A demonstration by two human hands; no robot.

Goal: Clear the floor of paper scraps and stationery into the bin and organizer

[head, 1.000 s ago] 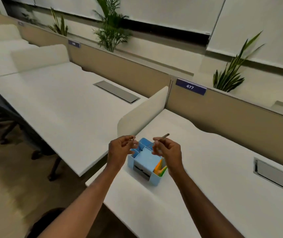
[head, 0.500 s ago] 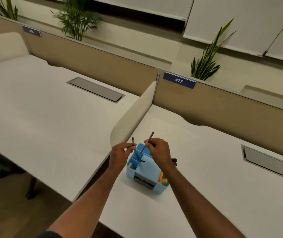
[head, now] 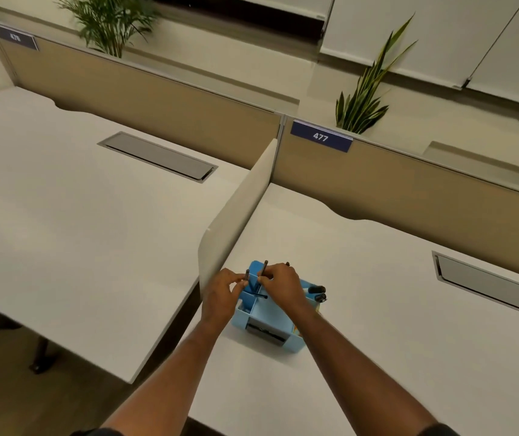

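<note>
Worktop [head: 377,309]: white, under both hands; near edge cut off by frame bottom.
Divider [head: 236,209]: pale panel just left of left hand, hides part of next desk.
Organizer [head: 270,313]: blue, compartmented, beneath both hands; back half covered by them, right side behind right wrist. Dark items at far right corner, too small to ID.
Left hand [head: 222,294]: pinching short dark pen [head: 247,274], upright over a rear compartment.
Right hand [head: 280,286]: grasping second pen [head: 263,270], tip down into organizer; lower shaft hidden.
</note>
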